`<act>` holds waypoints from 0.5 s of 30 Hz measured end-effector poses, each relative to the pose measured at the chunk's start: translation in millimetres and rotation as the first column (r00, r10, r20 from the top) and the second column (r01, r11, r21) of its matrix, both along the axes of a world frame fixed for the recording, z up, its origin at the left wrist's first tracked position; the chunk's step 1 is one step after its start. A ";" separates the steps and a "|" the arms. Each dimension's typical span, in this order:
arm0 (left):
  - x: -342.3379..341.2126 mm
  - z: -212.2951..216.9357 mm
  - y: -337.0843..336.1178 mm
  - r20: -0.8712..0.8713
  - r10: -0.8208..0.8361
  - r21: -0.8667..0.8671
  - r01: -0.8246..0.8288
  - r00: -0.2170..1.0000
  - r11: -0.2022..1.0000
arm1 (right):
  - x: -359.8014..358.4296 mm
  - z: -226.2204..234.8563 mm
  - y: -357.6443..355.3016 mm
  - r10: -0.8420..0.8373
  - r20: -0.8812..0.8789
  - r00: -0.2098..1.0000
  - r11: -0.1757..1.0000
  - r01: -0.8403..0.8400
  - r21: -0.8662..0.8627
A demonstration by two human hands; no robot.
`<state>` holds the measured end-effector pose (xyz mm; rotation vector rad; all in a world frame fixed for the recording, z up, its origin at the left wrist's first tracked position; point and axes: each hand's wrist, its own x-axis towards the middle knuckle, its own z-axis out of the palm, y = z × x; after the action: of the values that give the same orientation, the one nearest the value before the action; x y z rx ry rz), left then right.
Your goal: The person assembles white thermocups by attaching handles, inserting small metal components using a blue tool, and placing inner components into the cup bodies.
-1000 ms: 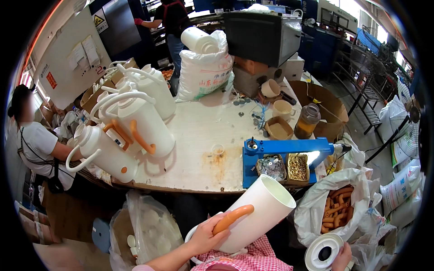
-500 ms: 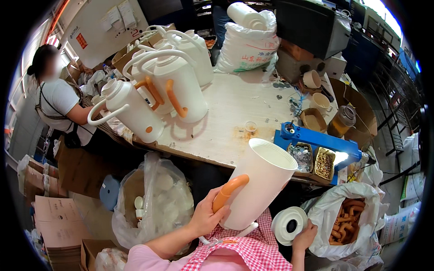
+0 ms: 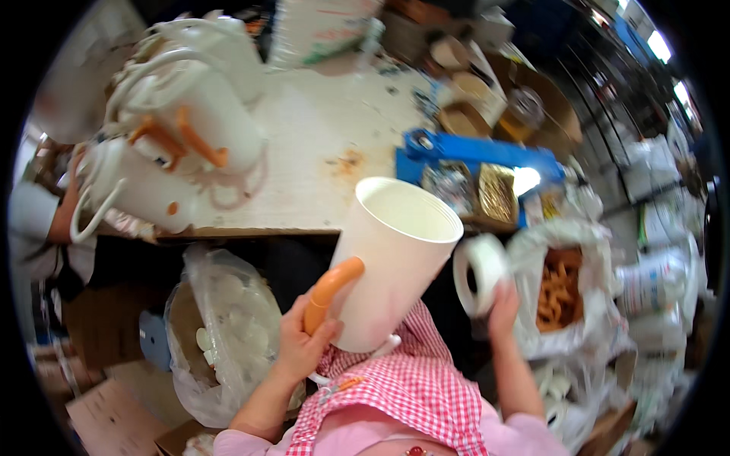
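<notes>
My left hand is wrapped round the orange handle of a white jug body. The jug leans over my lap with its wide, hollow end facing up, and a thin white bail shows at its lower end. To the right, my right hand grips a white round cap by its edge. This cap has a dark opening in its middle, is tilted partly edge-on, and stays apart from the jug. Motion blurs the right fingers somewhat.
Several white jugs with orange handles crowd the table's left side. A blue tool and small boxes of metal parts sit at the front right. A sack of orange handles stands right, a clear bag left. Another person's arm reaches in.
My right hand has raised the cap from beside my lap and turned it more edge-on, closer to the jug's wide end. My left hand keeps the jug. The whole view has shifted.
</notes>
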<state>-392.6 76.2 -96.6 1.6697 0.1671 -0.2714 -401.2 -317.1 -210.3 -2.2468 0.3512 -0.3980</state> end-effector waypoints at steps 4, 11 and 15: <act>-3.2 -7.6 -2.9 0.097 -0.088 0.020 0.087 0.991 0.996 | 74.0 131.3 3.5 0.145 0.481 0.865 0.917 -0.300 0.264; 2.5 -3.8 -17.5 0.204 -0.194 0.058 0.186 0.960 0.981 | 96.3 185.8 32.2 0.682 0.302 0.666 0.729 -0.654 -0.203; 9.2 -3.0 -18.5 0.276 -0.215 0.081 0.200 0.937 0.976 | 88.4 179.3 22.3 0.663 0.244 0.707 0.748 -0.636 -0.189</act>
<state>-383.4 57.7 -99.6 1.7603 -0.2210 -0.1836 -312.7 -294.9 -31.0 -2.1788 -0.6361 -0.3591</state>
